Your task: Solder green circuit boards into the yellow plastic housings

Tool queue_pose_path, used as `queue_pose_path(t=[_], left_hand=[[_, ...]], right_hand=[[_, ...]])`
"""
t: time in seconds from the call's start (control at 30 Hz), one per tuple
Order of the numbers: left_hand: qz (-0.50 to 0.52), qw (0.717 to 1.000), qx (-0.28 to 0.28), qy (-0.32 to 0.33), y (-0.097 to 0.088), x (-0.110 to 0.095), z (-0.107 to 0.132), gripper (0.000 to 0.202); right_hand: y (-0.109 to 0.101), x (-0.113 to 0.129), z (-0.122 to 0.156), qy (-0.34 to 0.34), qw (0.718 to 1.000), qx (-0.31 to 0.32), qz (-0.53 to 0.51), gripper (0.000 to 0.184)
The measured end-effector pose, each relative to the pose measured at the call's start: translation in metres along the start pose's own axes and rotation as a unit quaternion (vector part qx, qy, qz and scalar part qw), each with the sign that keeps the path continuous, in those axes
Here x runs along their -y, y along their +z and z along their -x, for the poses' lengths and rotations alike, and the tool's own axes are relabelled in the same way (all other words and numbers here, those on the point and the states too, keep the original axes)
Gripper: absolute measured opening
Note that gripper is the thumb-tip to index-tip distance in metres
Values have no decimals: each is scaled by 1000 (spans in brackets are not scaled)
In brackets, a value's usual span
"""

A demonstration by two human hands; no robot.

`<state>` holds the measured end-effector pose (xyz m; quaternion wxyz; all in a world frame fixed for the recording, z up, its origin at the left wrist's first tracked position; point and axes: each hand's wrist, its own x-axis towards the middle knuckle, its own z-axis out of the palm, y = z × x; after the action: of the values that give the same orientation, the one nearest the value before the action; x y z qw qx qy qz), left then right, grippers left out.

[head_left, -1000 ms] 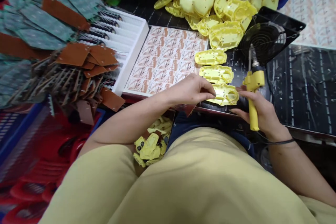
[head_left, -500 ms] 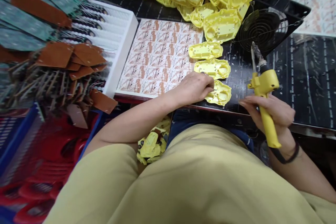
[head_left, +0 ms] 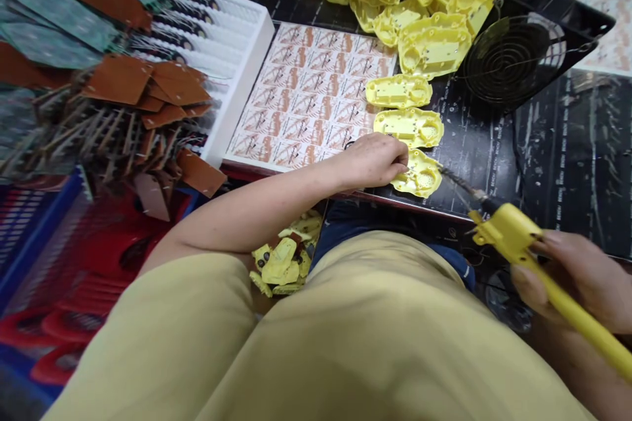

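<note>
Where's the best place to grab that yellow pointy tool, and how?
Probably by its long yellow handle, coming from the right, where the right hand has it. The yellow tool slants with its thin metal tip toward the nearest yellow shell, so the slim handle points rightward, away from the tip.

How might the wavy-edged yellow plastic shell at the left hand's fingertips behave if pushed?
The wavy-edged yellow plastic shell looks thin-walled and open, so it is probably light; its moulded, ridged shape suggests fair stiffness. Lying low on the glossy black bench top, it would likely slide rather than roll.
</note>
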<state>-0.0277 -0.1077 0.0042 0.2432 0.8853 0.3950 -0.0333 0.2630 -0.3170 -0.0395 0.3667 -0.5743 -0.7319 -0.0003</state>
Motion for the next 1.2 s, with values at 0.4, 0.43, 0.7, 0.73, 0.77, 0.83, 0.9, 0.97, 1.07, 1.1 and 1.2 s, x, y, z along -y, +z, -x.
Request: queue_pose_path(t=[0.4,0.43,0.7,0.73,0.77,0.83,0.9,0.97,1.07,1.1,1.2], left_hand=[[-67,998,0,-11,7,-5,2,25],[-69,998,-1,-12,8,-6,2,25],[-69,997,-35,18,15,0,2,23],[-67,997,-38,20,16,1,2,23],[-65,997,-40,21,16,1,2,23],[-64,997,-39,18,15,0,2,23],[-69,997,-29,6,14,-3,3,24],[-78,997,-19,-5,13,-7,4,25],[-91,996,-19,-8,13,-10,5,27],[-93,995,-20,-7,13,-10,5,27],[-96,995,-22,-2,14,-9,5,27]], right_hand=[[33,20,-11,-103,991,73,-38,18],[33,20,-12,-109,991,77,-34,18],[23,22,-15,-124,989,82,-27,26],[22,22,-13,-109,990,87,-25,22],[21,21,-12,-96,991,94,-23,19],[22,20,-11,-90,991,99,-21,17],[23,21,-13,-113,989,95,-24,20],[24,23,-18,-146,986,78,-25,27],[21,24,-22,-149,986,71,-22,25],[20,23,-21,-136,988,67,-24,18],[16,15,-19,-117,992,37,-26,4]])
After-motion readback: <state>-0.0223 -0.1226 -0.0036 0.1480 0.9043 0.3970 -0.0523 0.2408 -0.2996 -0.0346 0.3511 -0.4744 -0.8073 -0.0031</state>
